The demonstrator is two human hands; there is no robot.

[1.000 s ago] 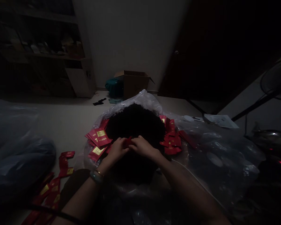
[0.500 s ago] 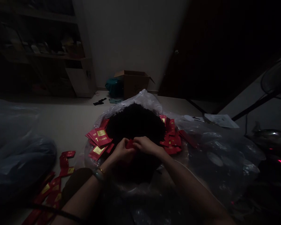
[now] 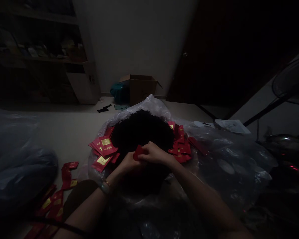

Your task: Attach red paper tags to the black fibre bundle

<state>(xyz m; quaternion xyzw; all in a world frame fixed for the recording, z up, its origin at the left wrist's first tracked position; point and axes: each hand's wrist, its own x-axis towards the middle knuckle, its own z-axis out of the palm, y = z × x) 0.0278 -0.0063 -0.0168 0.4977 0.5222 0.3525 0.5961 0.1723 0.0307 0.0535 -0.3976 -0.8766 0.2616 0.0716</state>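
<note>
My left hand (image 3: 127, 163) and my right hand (image 3: 154, 153) meet over a dark heap of loose black material (image 3: 142, 132) lying on clear plastic sheeting (image 3: 214, 156). Between them they pinch a small red packet (image 3: 139, 151), the left from below, the right from above. Both hands have closed fingers. Red packets with gold labels lie in a pile (image 3: 103, 149) to the left of the heap, and more red packets (image 3: 180, 144) lie to its right. A bracelet sits on my left wrist (image 3: 104, 187).
Several red packets (image 3: 57, 196) are scattered on the floor at lower left beside a bulky plastic bag (image 3: 17, 159). A cardboard box (image 3: 139, 87) and shelving (image 3: 47, 56) stand at the back. A fan (image 3: 291, 79) and a metal object (image 3: 284, 142) are at right. The room is dim.
Both hands have drawn slightly back toward me and turned the red packet, which now shows more between the fingers. The view has shifted a little.
</note>
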